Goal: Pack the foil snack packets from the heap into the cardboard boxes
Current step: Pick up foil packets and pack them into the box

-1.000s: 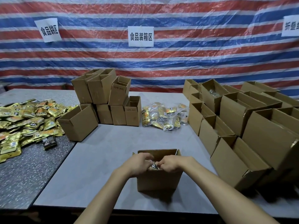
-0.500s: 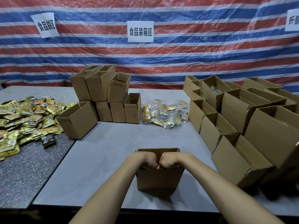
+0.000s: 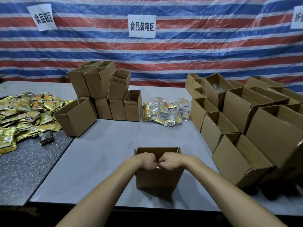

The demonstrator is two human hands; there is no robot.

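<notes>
A small open cardboard box [image 3: 159,178] stands on the grey table [image 3: 105,154] just in front of me. My left hand [image 3: 145,161] and my right hand [image 3: 171,162] are both sunk into its top, knuckles together and fingers curled downward. A sliver of a shiny foil packet [image 3: 157,167] shows between them; the rest of what they grip is hidden inside the box. The heap of gold foil packets [image 3: 24,112] lies far to the left on the dark speckled table [image 3: 24,174].
An empty box [image 3: 77,119] lies at the heap's edge, beside a stack of small boxes [image 3: 101,89]. Clear bags of packets [image 3: 164,112] lie at the middle back. Several large open boxes [image 3: 246,115] crowd the right side. A dark packet [image 3: 46,138] lies apart from the heap.
Both hands have pushed deeper into the box, and the packet seen between them a second ago is now almost hidden. The view has tilted slightly.
</notes>
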